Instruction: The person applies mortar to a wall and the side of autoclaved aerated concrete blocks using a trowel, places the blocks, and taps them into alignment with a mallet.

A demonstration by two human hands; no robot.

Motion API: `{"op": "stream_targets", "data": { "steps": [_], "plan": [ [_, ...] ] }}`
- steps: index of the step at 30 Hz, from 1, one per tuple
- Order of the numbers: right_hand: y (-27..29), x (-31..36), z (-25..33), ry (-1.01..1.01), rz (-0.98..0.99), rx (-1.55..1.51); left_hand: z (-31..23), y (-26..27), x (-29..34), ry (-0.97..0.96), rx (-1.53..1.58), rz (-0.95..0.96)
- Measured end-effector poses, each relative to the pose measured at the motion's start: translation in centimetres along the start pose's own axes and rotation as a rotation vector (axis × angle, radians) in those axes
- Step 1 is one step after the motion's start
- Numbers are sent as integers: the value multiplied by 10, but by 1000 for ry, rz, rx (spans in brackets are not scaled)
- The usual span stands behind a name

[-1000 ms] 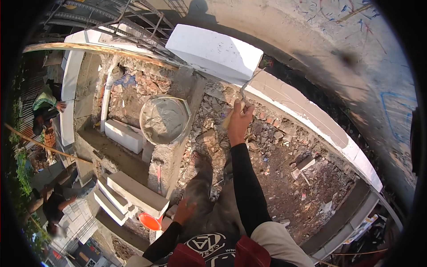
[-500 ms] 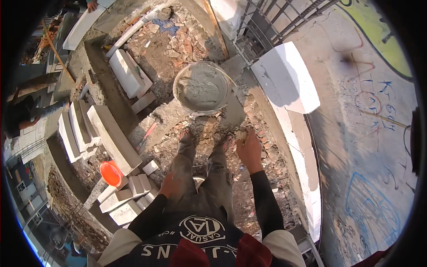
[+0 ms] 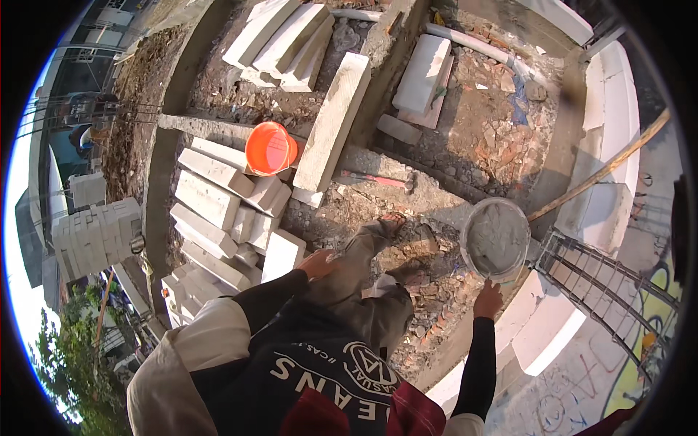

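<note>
Mortar bucket (image 3: 464, 243) is to the right, by the low wall's corner, within the right arm's reach; probably put there for a firm footing and easy access. Grey mortar (image 3: 498, 236) inside. Right hand (image 3: 488, 299) is at the bucket's near rim, fingers partly curled; touching the rim or just short of it, can't tell. Any tool in its grip: can't tell either, too small. Left hand (image 3: 318, 264) is loosely open, fingers extended, by the trouser leg (image 3: 342, 272), seemingly just resting; no held object visible. Nearest thing to it is a white block (image 3: 282, 254), just to the left. More blocks (image 3: 207, 200) pile up further left, likely grouped to leave footing. Orange bucket (image 3: 256, 152) is at the pile's far side, beside a long block (image 3: 332, 123). Red-handled hammer (image 3: 378, 178) lies on the wall top, apart from both hands, apparently parked off the rubble.
</note>
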State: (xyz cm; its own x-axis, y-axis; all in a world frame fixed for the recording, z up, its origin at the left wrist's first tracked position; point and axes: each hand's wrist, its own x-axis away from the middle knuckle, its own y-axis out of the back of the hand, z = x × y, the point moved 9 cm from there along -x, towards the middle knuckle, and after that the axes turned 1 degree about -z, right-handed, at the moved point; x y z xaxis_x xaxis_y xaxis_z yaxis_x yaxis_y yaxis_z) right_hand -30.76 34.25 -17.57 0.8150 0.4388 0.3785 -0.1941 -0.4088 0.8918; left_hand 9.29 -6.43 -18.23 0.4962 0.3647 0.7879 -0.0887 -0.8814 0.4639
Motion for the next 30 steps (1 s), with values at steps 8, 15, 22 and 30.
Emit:
{"op": "stream_targets", "data": {
  "steps": [8,15,22,30],
  "plan": [
    [-22,-18,-8,-133,323,-51,86,-15,27,165,197,-197],
    [75,5,32,-64,104,1,81,-26,41,286,489,-269],
    [80,10,214,346,279,-472,121,24,-11,278,751,-561],
    [52,-18,329,264,582,-722,103,166,-135,243,605,-926]
  ]
}}
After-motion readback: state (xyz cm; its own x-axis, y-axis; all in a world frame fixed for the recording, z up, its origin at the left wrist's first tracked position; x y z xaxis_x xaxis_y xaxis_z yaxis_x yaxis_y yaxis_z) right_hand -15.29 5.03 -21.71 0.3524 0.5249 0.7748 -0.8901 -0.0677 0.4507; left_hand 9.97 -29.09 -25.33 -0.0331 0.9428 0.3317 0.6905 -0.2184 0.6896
